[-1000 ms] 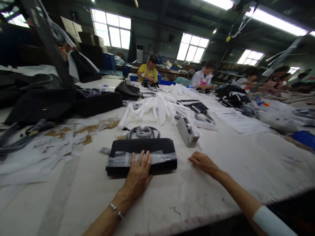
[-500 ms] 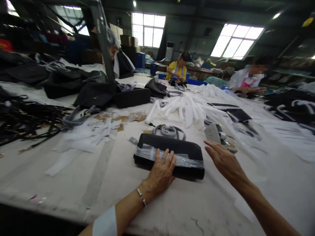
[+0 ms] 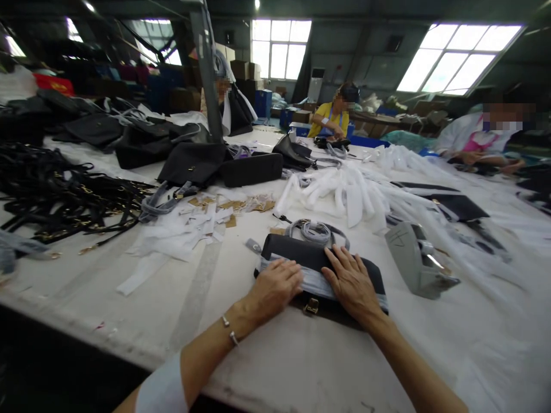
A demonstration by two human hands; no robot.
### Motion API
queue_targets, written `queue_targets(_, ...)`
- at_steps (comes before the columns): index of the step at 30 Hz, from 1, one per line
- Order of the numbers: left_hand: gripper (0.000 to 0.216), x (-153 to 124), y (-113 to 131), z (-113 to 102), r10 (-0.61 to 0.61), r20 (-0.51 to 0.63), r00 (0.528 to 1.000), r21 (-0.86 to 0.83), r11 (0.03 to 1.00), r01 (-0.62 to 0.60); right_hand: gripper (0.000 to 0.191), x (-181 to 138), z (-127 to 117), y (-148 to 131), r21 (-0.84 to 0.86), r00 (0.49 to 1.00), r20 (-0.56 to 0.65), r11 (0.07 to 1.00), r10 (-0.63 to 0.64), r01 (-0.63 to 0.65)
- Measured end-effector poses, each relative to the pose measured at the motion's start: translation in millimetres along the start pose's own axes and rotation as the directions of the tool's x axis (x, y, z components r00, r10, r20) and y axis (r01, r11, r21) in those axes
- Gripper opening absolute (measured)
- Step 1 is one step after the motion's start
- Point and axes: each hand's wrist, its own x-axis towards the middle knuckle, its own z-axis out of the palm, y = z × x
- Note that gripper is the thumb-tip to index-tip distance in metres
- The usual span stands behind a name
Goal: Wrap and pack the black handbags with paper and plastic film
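Note:
A black handbag (image 3: 293,245) lies on its side in front of me, with a clear plastic strip (image 3: 318,280) across it. Its gold-coloured clasp (image 3: 310,306) shows at the near edge, and wrapped grey handles (image 3: 316,231) lie behind it. My left hand (image 3: 278,285) rests on the strip at the left half, fingers laid out and slightly bent. On the right half, my right hand (image 3: 353,285) lies flat with its fingers stretched out. Neither hand is wrapped round anything. A small grey tag (image 3: 253,246) sits at the bag's left end.
A grey tape dispenser (image 3: 415,261) stands to the right. White wrapping strips (image 3: 340,192) are heaped behind the bag. Leftward lie paper scraps (image 3: 185,232), black straps (image 3: 81,198) and more black bags (image 3: 191,163). Several people sit or stand across the table (image 3: 241,344).
My right hand has come down from beside the bag onto its right half. My left hand has shifted toward the bag's left end. The clasp now shows. The view has turned right.

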Motion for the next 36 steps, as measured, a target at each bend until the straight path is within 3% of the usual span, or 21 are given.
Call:
queue_targets(3, 0.019, -1.0, -28.1, -31.2, -0.143, 0.055, 0.988, -0.028, 0.989, 0.145, 0.050, 1.7, -2.2, -1.5, 0.015, 1.000, 0.014, 1.000, 0.008, -0.008)
queue_targets(7, 0.007, 8.1, -42.5, -53.4, -0.181, 0.181, 0.967, -0.044, 0.980, 0.192, 0.050, 1.9, -1.5, -1.8, 0.010, 1.000, 0.022, 1.000, 0.012, -0.012)
queue_targets(15, 0.012, 35.6, -40.6, -59.3, -0.213, 0.335, 0.918, 0.034, 0.976, 0.215, 0.050, 1.5, -1.1, -1.9, 0.000, 1.000, 0.020, 1.000, 0.012, -0.012)
queue_targets(19, 0.010, 37.1, -44.6, -59.2, -0.115, 0.347, 0.931, -0.152, 0.972, 0.177, 0.050, 2.4, -3.2, -2.9, 0.020, 0.999, 0.036, 1.000, 0.024, -0.024)
queue_targets(22, 0.009, 35.7, -48.9, -57.5, -0.107, 0.313, 0.944, -0.281, 0.939, 0.200, 0.051, 2.6, -3.9, -3.0, 0.027, 0.999, 0.039, 0.999, 0.024, -0.025)
queue_targets(26, 0.008, 38.2, -55.6, -60.2, -0.120, 0.436, 0.892, -0.373, 0.878, 0.300, 0.051, 2.5, -3.2, -2.4, 0.034, 0.999, 0.036, 0.999, 0.023, -0.025)
queue_targets(29, 0.010, 39.8, -57.0, -63.9, -0.151, 0.512, 0.845, -0.325, 0.877, 0.354, 0.051, 2.8, -4.1, -3.2, 0.041, 0.999, 0.040, 0.999, 0.027, -0.029)
queue_targets(33, 0.009, 38.0, -51.6, -64.1, -0.118, 0.412, 0.903, -0.123, 0.975, 0.184, 0.051, 3.5, -6.6, -4.9, 0.030, 0.998, 0.046, 0.999, 0.033, -0.034)
queue_targets(36, 0.009, 34.7, -48.5, -60.6, -0.112, 0.383, 0.917, -0.006, 0.992, 0.123, 0.051, 4.0, -6.4, -4.8, 0.032, 0.998, 0.048, 0.999, 0.042, -0.044)
